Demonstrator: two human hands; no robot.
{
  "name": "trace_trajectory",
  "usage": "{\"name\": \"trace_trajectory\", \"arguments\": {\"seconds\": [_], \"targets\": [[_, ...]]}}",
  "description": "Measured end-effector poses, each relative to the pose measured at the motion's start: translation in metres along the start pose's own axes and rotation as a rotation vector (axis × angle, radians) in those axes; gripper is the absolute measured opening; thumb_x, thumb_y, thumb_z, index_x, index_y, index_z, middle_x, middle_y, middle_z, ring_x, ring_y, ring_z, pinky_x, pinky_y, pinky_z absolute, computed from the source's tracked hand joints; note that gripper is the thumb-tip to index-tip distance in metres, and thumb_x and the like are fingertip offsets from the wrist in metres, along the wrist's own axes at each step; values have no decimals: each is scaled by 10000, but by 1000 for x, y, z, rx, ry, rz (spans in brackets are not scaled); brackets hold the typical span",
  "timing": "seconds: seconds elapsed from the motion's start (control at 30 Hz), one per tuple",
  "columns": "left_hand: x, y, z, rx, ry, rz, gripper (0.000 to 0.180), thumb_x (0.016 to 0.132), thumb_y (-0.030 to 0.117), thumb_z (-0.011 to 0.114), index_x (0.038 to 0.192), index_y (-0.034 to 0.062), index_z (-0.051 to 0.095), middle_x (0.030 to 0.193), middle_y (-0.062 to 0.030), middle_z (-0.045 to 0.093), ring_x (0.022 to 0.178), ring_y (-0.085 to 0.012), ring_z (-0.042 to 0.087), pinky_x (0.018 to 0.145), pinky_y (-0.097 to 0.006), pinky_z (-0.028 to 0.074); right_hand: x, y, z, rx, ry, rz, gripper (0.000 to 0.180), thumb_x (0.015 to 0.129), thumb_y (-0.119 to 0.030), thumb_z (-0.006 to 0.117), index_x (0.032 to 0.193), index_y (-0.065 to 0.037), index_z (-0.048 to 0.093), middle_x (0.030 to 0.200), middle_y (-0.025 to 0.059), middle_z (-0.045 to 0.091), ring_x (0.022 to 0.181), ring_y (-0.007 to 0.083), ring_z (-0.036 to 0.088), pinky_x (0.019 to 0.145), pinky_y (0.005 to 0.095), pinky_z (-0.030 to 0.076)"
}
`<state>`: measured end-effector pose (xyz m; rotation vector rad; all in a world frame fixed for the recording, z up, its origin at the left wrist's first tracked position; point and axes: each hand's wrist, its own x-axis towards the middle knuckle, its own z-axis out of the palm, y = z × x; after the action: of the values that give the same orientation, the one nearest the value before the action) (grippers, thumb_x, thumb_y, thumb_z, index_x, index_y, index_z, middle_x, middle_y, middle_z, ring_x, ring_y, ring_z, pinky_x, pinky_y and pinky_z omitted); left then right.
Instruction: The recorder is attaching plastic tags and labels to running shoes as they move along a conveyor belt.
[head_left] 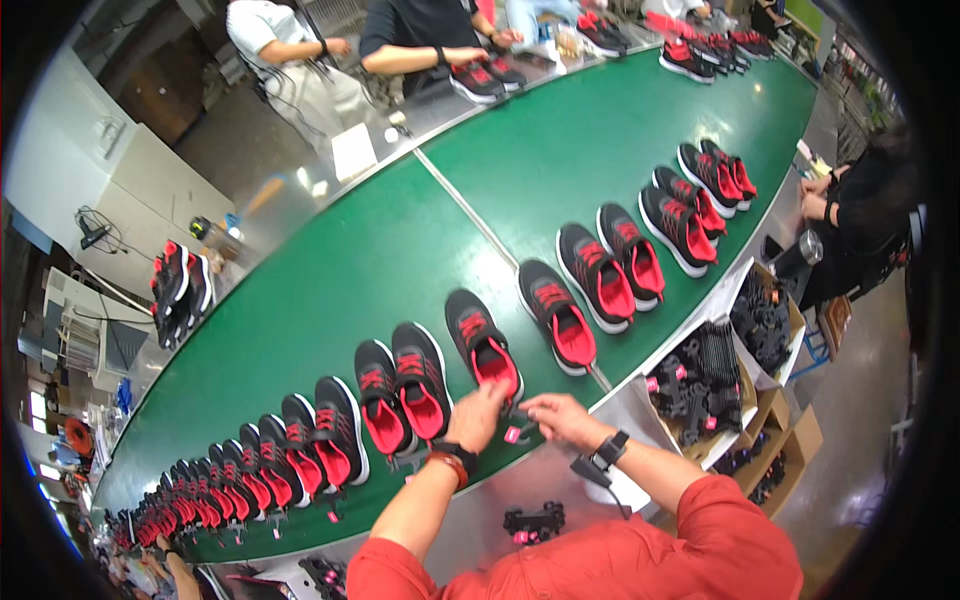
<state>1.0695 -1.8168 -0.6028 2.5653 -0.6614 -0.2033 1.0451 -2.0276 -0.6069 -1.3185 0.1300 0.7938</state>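
My left hand (pixel 478 418) is closed at the heel of a black and red sneaker (pixel 470 325) that stands on the green conveyor belt (pixel 330 270). To its right, my right hand (pixel 565 417) pinches a small black plastic shoe hanger (pixel 522 412) beside that heel. A pink tag (pixel 513 435) dangles below the hanger. Whether the hanger touches the shoe is too small to tell. A pair of like sneakers (pixel 420 370) stands just left of my hands, and another sneaker (pixel 555 315) to the right.
A long row of sneakers (pixel 290 450) curves away left, several with hangers at the heels. Boxes of black hangers (pixel 695 385) stand at my right. More hangers (pixel 535 520) lie on the metal edge before me. Co-workers sit across the belt; one person (pixel 870 220) stands at right.
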Motion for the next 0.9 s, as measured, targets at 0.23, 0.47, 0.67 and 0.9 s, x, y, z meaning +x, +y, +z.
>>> {"name": "trace_trajectory", "arguments": {"seconds": [0.23,0.47,0.67,0.9], "targets": [[-32,-13,30,95,-129,-17,304,876,223,590,1173,169,549,1122,-137,566,838,-366,658,684,-478,535,19,-3,-16,-919,124,-509,307,906,-254,617,1109,-24,596,891,126,651,771,251,635,716,367,511],[-45,-10,13,130,-83,-200,566,846,51,508,1376,240,453,980,-182,571,718,-386,649,631,-498,523,14,-42,-102,-1754,78,-286,242,751,-171,682,968,-75,632,1019,112,601,929,343,607,771,423,518],[-46,-13,14,24,-38,-267,411,857,51,457,1217,198,589,953,-206,583,770,-408,644,692,-521,506,35,-28,-75,-1488,4,-744,177,766,-204,664,877,-98,576,861,103,605,814,332,591,708,431,481],[-40,-5,11,-59,-63,-327,387,818,7,466,1138,141,639,952,-239,623,839,-428,630,754,-515,498,33,-7,-33,-1574,68,-727,294,753,-309,724,863,-88,564,823,108,587,772,313,594,674,432,458]]}}
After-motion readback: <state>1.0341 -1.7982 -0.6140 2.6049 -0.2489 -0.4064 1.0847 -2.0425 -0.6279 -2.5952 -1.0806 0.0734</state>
